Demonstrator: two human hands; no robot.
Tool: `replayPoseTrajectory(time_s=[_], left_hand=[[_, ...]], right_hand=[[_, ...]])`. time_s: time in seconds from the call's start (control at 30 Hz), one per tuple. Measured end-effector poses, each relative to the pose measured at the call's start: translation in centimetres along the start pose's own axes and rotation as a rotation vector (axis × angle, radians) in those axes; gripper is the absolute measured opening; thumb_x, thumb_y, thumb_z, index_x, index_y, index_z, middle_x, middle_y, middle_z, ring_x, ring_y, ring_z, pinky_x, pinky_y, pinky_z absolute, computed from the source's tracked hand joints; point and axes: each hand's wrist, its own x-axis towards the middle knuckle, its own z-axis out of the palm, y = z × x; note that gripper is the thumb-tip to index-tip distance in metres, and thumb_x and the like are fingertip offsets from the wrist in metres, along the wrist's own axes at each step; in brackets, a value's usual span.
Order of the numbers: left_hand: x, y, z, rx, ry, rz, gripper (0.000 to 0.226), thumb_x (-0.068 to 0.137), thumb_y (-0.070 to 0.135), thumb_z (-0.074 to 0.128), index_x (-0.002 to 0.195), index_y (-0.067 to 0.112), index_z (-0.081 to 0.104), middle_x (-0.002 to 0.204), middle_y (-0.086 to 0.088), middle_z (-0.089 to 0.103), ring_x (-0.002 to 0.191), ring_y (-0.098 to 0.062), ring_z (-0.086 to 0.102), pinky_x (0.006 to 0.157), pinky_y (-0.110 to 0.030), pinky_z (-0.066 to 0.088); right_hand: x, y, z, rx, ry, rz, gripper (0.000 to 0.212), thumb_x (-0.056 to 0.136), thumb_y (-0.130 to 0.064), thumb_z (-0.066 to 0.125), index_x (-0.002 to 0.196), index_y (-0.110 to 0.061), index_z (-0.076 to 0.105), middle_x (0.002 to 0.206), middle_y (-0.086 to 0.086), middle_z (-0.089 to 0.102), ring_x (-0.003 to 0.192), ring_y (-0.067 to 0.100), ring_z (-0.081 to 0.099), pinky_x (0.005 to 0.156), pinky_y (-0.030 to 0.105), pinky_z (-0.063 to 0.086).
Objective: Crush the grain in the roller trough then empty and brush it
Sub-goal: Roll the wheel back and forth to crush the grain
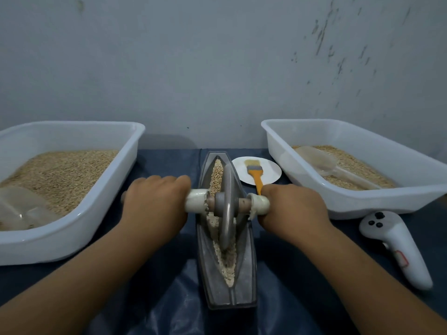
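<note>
A long grey metal roller trough (246, 281) lies lengthwise in front of me on the dark blue cloth. Whole grain (217, 172) fills its far end and paler crushed grain (227, 264) lies in its near half. A metal roller wheel (227, 209) stands upright in the groove near the middle. My left hand (157, 201) grips the left handle (196, 200) of its axle. My right hand (294, 206) grips the right handle (260, 204). An orange-handled brush (255, 172) rests on a small white plate (268, 170) just right of the trough's far end.
A white tub (72, 228) of grain with a clear scoop (21, 206) stands at the left. Another white tub (387, 201) with grain and a clear scoop (319, 160) stands at the right. A white handheld controller (396, 245) lies near the right tub. A grey wall rises behind.
</note>
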Motion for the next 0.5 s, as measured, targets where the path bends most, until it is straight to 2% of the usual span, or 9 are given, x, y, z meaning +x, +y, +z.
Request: replayPoseTrajectory(time_s=[0.03, 0.1, 0.17, 0.2, 0.27, 0.33, 0.4, 0.5], left_hand=[[0.7, -0.4, 0.8, 0.007, -0.012, -0.005, 0.034, 0.066, 0.017, 0.073, 0.067, 0.022, 0.039, 0.055, 0.004, 0.044, 0.048, -0.021, 0.042, 0.05, -0.029, 0.031], [2.2, -1.1, 2.1, 0.011, -0.028, -0.017, 0.03, 0.071, 0.022, 0.07, 0.071, 0.022, 0.039, 0.059, 0.005, 0.043, 0.052, -0.021, 0.042, 0.053, -0.03, 0.03], [3.8, -1.6, 3.2, 0.023, -0.047, -0.036, 0.029, 0.073, 0.024, 0.069, 0.073, 0.022, 0.039, 0.062, 0.005, 0.042, 0.054, -0.021, 0.042, 0.056, -0.03, 0.03], [4.5, -1.8, 3.6, 0.033, -0.056, -0.053, 0.029, 0.073, 0.024, 0.068, 0.074, 0.023, 0.039, 0.063, 0.006, 0.042, 0.055, -0.02, 0.042, 0.057, -0.03, 0.031], [5.4, -1.9, 4.1, 0.034, -0.065, -0.087, 0.027, 0.074, 0.023, 0.067, 0.075, 0.024, 0.04, 0.063, 0.006, 0.042, 0.056, -0.02, 0.043, 0.057, -0.031, 0.032], [5.5, -1.9, 4.4, 0.023, -0.066, -0.103, 0.026, 0.075, 0.023, 0.066, 0.075, 0.024, 0.04, 0.063, 0.006, 0.043, 0.057, -0.019, 0.043, 0.057, -0.03, 0.032], [4.6, -1.9, 4.2, 0.013, -0.062, -0.103, 0.027, 0.075, 0.024, 0.067, 0.074, 0.024, 0.04, 0.062, 0.007, 0.043, 0.055, -0.019, 0.044, 0.056, -0.029, 0.031], [2.4, -1.7, 3.5, -0.03, -0.031, -0.077, 0.03, 0.072, 0.022, 0.071, 0.07, 0.021, 0.041, 0.058, 0.003, 0.047, 0.05, -0.022, 0.046, 0.049, -0.029, 0.03]], right_hand=[[1.1, 0.0, 0.6, -0.003, 0.037, 0.003, 0.021, 0.076, -0.037, 0.061, 0.072, -0.028, 0.042, 0.063, -0.009, 0.047, 0.06, 0.013, 0.048, 0.049, 0.026, 0.028], [3.3, 0.1, 1.6, -0.008, 0.104, 0.005, 0.011, 0.076, -0.035, 0.059, 0.082, -0.03, 0.051, 0.064, -0.009, 0.048, 0.067, 0.018, 0.055, 0.053, 0.027, 0.03], [5.5, 0.1, 2.3, -0.012, 0.136, 0.007, 0.022, 0.078, -0.038, 0.059, 0.099, -0.033, 0.06, 0.076, -0.008, 0.06, 0.075, 0.021, 0.059, 0.06, 0.029, 0.034], [6.5, 0.1, 2.5, -0.02, 0.153, 0.002, 0.023, 0.079, -0.041, 0.059, 0.102, -0.033, 0.06, 0.081, -0.006, 0.064, 0.076, 0.021, 0.059, 0.063, 0.029, 0.034], [7.8, 0.1, 2.7, -0.017, 0.177, -0.005, 0.015, 0.08, -0.042, 0.06, 0.09, -0.032, 0.056, 0.076, -0.007, 0.06, 0.073, 0.021, 0.056, 0.063, 0.03, 0.033], [8.3, 0.1, 2.7, -0.024, 0.186, -0.015, 0.018, 0.079, -0.042, 0.061, 0.079, -0.03, 0.047, 0.064, -0.008, 0.046, 0.07, 0.021, 0.053, 0.062, 0.03, 0.03], [7.7, -0.1, 2.4, -0.041, 0.198, -0.032, 0.017, 0.077, -0.04, 0.061, 0.078, -0.029, 0.048, 0.059, -0.009, 0.037, 0.064, 0.02, 0.046, 0.061, 0.029, 0.029], [5.5, -0.3, 1.6, -0.08, 0.205, -0.07, 0.012, 0.073, -0.036, 0.058, 0.085, -0.03, 0.057, 0.058, -0.009, 0.039, 0.061, 0.02, 0.041, 0.058, 0.03, 0.026]])
